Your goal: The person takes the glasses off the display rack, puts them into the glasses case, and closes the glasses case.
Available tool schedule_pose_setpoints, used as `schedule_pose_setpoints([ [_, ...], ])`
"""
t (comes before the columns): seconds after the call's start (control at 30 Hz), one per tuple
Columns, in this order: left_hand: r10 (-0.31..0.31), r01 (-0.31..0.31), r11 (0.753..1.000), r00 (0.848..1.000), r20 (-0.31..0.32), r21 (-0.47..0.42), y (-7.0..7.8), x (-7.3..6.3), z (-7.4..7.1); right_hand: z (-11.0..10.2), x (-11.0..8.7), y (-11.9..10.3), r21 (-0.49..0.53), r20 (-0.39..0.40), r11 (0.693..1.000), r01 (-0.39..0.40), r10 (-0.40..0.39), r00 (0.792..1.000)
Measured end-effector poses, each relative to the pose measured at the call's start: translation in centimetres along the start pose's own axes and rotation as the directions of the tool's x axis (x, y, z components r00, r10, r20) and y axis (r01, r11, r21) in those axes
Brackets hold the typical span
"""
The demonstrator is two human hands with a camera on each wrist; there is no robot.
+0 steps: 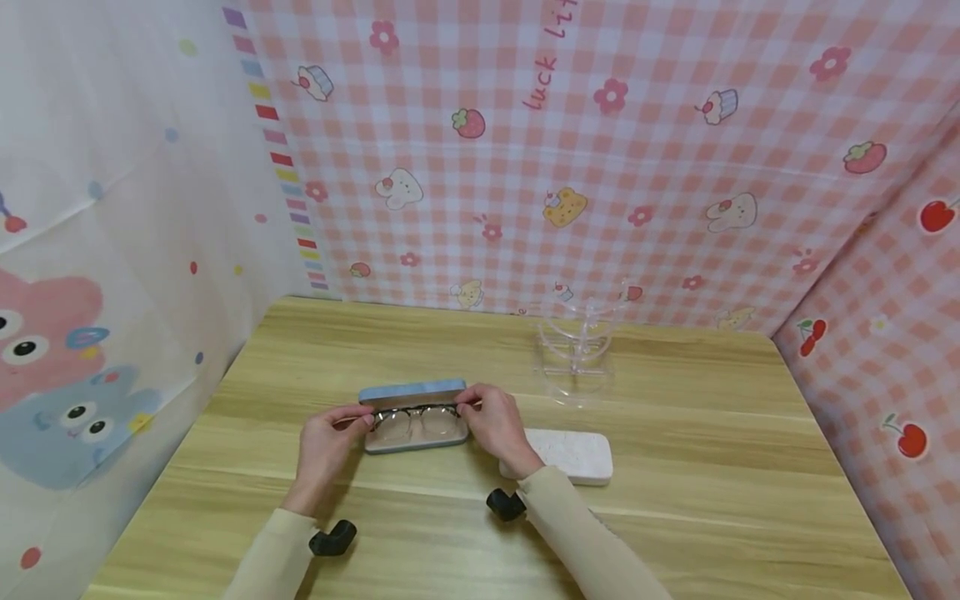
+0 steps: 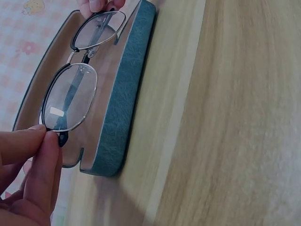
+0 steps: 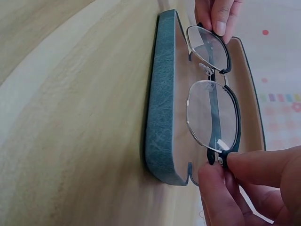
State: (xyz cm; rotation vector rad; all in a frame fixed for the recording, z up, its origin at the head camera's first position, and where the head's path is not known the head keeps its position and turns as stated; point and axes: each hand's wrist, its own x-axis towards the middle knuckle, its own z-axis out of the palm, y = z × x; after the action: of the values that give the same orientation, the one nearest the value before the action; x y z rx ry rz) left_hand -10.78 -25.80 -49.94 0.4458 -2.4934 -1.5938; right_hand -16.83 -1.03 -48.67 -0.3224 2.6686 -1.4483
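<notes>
A pair of glasses (image 1: 420,411) with dark upper rims and thin metal lower rims is held over an open blue glasses case (image 1: 416,447). My left hand (image 1: 327,446) pinches the left end of the frame between thumb and fingers. At the other end, my right hand (image 1: 495,425) pinches the frame near its hinge. Both wrist views show the temples folded behind the lenses (image 2: 70,96). The case's tan lining (image 3: 181,117) shows beneath and behind the glasses; its lid stands raised on the far side.
A white glasses case (image 1: 573,456), closed, lies beside my right forearm, partly hidden by it. Behind it stands a clear tiered display stand (image 1: 576,354). Patterned cloth hangs (image 1: 480,167) along the back and sides of the wooden table (image 1: 690,500).
</notes>
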Motion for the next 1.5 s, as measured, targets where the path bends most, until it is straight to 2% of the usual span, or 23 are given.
schedule_pose_setpoints([
  [0.2, 0.011, -0.012, 0.998, 1.0, 0.017, 0.067, -0.4, 0.3, 0.0, 0.1, 0.1, 0.2, -0.037, 0.011, 0.999, -0.005, 0.006, 1.0],
  [0.47, 0.074, -0.078, 0.988, 0.997, 0.032, 0.133, -1.0, 0.6, 0.1, 0.3, 0.1, 0.6, -0.067, 0.028, 0.998, 0.012, -0.011, 1.0],
  [0.77, 0.093, -0.103, 0.966, 0.994, 0.052, 0.239, -0.8, 1.0, 0.1, 0.3, 0.2, 0.7, -0.094, 0.018, 0.995, 0.019, -0.017, 1.0],
  [1.0, 0.113, -0.125, 0.953, 0.992, 0.059, 0.275, -0.5, 1.1, 0.1, 0.5, 0.3, 0.8, -0.111, 0.027, 0.994, -0.006, 0.009, 1.0],
  [1.27, 0.088, -0.101, 0.962, 0.994, 0.064, 0.252, -0.6, 1.0, -0.2, -0.2, 0.3, 0.8, -0.111, 0.045, 0.994, 0.003, 0.002, 0.999],
  [1.5, -0.001, 0.001, 0.992, 1.0, 0.001, 0.126, -0.7, 0.1, -1.9, -2.3, -0.3, 0.2, -0.049, 0.009, 0.999, -0.002, 0.002, 1.0],
])
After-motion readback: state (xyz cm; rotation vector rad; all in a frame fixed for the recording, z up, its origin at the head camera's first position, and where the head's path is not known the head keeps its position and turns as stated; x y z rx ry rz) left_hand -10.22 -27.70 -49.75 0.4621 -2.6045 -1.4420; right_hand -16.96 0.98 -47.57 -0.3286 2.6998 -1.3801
